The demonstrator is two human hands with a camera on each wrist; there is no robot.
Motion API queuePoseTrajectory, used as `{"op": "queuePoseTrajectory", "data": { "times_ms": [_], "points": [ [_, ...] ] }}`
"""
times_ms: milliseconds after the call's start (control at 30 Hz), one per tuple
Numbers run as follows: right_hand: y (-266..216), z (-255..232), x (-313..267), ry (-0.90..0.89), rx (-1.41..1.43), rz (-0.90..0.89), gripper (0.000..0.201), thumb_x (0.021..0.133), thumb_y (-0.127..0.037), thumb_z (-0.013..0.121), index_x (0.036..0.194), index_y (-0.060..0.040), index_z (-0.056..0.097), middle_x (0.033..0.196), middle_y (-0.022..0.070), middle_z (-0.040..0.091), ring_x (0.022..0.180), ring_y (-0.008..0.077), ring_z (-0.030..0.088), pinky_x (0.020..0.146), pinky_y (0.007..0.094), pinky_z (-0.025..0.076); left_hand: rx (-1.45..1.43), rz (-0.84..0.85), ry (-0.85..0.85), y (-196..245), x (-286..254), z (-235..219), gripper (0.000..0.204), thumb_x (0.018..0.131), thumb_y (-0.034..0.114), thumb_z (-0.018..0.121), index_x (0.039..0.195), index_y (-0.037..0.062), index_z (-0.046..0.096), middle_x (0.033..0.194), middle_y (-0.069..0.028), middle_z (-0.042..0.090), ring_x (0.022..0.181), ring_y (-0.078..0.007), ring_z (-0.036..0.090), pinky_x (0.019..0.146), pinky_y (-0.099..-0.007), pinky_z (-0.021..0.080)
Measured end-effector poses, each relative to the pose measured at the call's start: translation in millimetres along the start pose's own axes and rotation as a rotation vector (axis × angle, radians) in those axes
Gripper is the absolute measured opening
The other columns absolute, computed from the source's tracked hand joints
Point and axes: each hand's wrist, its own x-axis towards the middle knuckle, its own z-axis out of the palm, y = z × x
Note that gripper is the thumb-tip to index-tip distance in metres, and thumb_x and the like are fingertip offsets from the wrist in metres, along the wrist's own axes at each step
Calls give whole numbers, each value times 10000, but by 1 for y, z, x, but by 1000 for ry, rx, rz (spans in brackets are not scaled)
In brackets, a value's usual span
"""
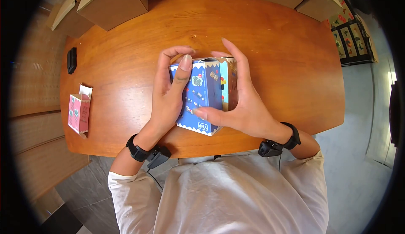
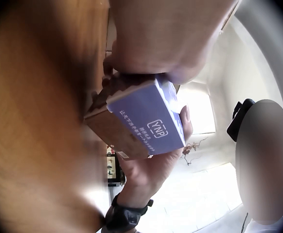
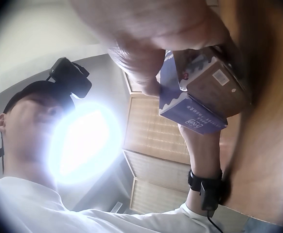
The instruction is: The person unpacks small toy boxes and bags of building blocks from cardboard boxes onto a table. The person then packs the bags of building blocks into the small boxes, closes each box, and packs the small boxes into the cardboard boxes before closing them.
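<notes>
A blue printed box (image 1: pixel 198 92) marked YNP is between both hands over the front middle of the table. Along its right side runs a brown and light-blue box (image 1: pixel 231 84), whose brown face with a barcode label also shows in the right wrist view. The left hand (image 1: pixel 166 96) grips the blue box from the left, thumb across its top face and fingers bent around the far end. From the right, the right hand (image 1: pixel 247 101) holds both boxes, its thumb on the blue face and its fingers reaching along the far right side. The fingertips behind the boxes are partly hidden.
A pink box (image 1: pixel 78 113) with its flap raised stands at the left edge of the wooden table (image 1: pixel 295 86). Behind it lies a small black case (image 1: pixel 72 60). Cardboard boxes (image 1: pixel 112 6) line the back edge. A floral-patterned box (image 1: pixel 350 39) stands beyond the right edge.
</notes>
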Motion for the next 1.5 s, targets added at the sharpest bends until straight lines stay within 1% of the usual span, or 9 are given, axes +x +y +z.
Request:
{"op": "queuePoseTrajectory", "data": {
  "times_ms": [67, 233, 400, 567, 767, 967, 1333, 1400, 1500],
  "points": [
    [0, -4, 2, 10, 92, 2, 1241, 808, -306, 901, 1613, -14, 2, 1512, 229, 322, 1427, 328, 385, 1157, 435, 389, -55, 14, 42, 6, 1, 3, 499, 1039, 331, 652, 1425, 77, 463, 1306, -132, 570, 1170, -178, 603, 1009, -305, 503],
    [1, -4, 2, 11, 269, -29, 1192, 848, -297, 874, 1620, -8, 13, 1540, 216, 319, 1431, 321, 381, 1170, 438, 369, -369, -304, -288, 4, 3, -15, 723, 996, 339, 669, 1580, 90, 322, 1475, -186, 503, 1296, -265, 581, 1101, -364, 483],
    [2, -17, 8, -62, -77, -423, 953, 992, -455, 676, 1627, 28, 154, 1555, 226, 405, 1436, 352, 396, 1197, 452, 304, -578, -365, -301, 9, -1, -17, 624, 1050, 352, 564, 1566, 65, 365, 1457, -151, 551, 1305, -235, 583, 1107, -377, 487],
    [-3, -36, 4, 118, -424, -500, 788, 1039, -515, 547, 1576, 29, 350, 1517, 202, 517, 1366, 343, 480, 1129, 442, 369, -729, -417, -229, 8, 2, -33, 598, 1079, 423, 465, 1544, 50, 414, 1444, -156, 556, 1250, -246, 598, 990, -400, 524],
    [7, -44, 4, 175, -66, -240, 548, 1094, -374, 508, 1521, -36, 448, 1396, 139, 617, 1253, 208, 579, 1003, 327, 464, -936, -442, -179, 14, 0, -35, 716, 1022, 536, 526, 1554, 74, 403, 1469, -220, 474, 1145, -325, 587, 745, -423, 549],
    [30, -32, 8, 76, -5, -47, 486, 1110, -358, 505, 1449, -10, 510, 1295, 134, 663, 1159, 175, 636, 961, 318, 500, -751, -344, -169, 7, 6, -46, 721, 1017, 516, 543, 1554, 57, 397, 1465, -238, 474, 1160, -347, 572, 874, -476, 581],
    [31, -34, 14, 41, 32, 42, 433, 1113, -322, 506, 1397, 3, 541, 1226, 124, 688, 1067, 179, 659, 906, 310, 532, -1183, -277, -10, 6, 20, -54, 621, 1030, 377, 551, 1511, 5, 423, 1444, -244, 486, 1347, -389, 468, 1124, -538, 447],
    [31, -33, 14, 34, 13, 46, 432, 1113, -323, 506, 1395, 2, 543, 1227, 125, 688, 1061, 177, 656, 907, 313, 531, -1070, -367, 119, 12, 19, -51, 429, 1027, 485, 544, 1296, 173, 666, 1260, -32, 703, 1159, -237, 667, 1013, -466, 540],
    [29, -33, 14, 31, -13, 50, 431, 1112, -325, 507, 1392, 0, 545, 1230, 126, 687, 1055, 175, 653, 907, 317, 530, -1094, -350, 144, 15, 20, -51, 417, 1028, 476, 543, 1283, 172, 668, 1257, -33, 702, 1159, -231, 665, 1001, -464, 547]
  ]
}}
